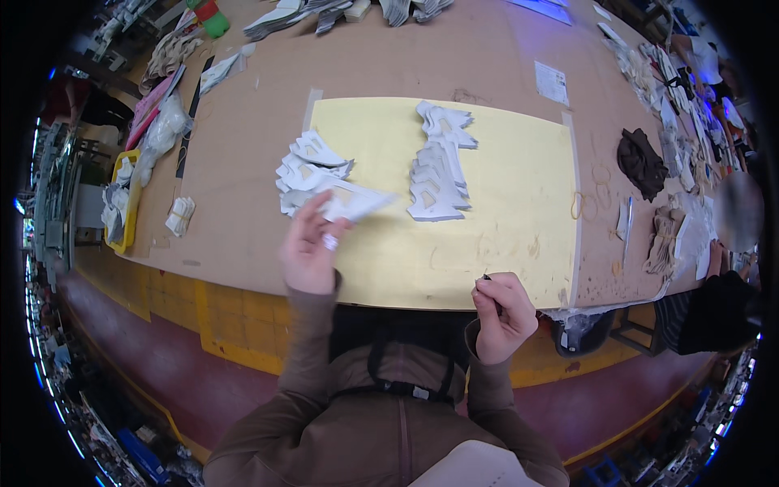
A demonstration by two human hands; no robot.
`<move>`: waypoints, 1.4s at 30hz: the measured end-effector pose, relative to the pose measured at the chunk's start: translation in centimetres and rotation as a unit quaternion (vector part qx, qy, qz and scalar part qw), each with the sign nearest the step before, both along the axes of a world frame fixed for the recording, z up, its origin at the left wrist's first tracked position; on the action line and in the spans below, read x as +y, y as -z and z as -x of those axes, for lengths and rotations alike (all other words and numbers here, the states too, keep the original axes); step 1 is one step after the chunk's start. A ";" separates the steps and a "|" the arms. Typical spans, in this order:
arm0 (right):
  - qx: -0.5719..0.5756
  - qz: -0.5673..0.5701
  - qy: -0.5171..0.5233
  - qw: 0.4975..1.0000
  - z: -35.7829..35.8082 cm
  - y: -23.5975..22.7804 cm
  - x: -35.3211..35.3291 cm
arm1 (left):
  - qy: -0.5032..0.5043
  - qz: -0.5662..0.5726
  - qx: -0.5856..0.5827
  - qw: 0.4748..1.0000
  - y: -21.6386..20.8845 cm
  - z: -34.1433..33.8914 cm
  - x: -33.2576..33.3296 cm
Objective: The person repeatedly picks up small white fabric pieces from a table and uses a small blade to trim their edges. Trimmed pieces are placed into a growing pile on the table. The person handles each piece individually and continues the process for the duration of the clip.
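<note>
My left hand [310, 247] is closed on one edge of a white cut piece [361, 203] with an opening in it, blurred by motion. A small white patch shows by its fingers. Beneath and beyond lies a fanned pile of similar white pieces [304, 172]. To its right, overlapping white pieces [438, 174] form a column on the yellow sheet [373, 134]. Near the sheet's front edge, my right hand [507, 312] pinches a small dark thing [484, 278], mostly hidden by the fingertips and too small to name.
A brown-covered table [235, 154] holds the taped sheet. On the left are a yellow bin [128, 219] and a tied white bundle [180, 215]. Rightward lie dark cloth [641, 165], a pen [629, 219] and rubber bands [600, 174]. Another person [706, 312] sits at the right edge.
</note>
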State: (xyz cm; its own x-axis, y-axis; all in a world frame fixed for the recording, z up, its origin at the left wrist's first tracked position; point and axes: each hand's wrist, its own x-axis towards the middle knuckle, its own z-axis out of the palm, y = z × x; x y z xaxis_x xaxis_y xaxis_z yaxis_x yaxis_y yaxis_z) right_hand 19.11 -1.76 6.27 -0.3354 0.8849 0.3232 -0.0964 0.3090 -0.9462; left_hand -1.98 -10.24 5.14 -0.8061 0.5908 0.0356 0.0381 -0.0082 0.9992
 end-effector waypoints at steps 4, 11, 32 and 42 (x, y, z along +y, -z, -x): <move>-0.042 0.001 -0.006 0.999 -0.6 0.3 0.8 | -0.024 0.097 0.022 0.995 1.3 5.1 -1.9; -0.157 -0.054 -0.061 0.984 0.2 0.2 0.9 | 0.263 0.021 -0.026 0.964 -0.8 -1.1 0.1; -0.264 -0.267 0.026 0.926 -3.4 0.6 4.4 | 0.206 0.098 0.119 0.966 0.0 -3.9 2.4; -0.222 -0.074 0.112 0.966 -4.9 -1.4 5.4 | 0.320 0.070 -0.067 0.943 0.1 -6.6 3.3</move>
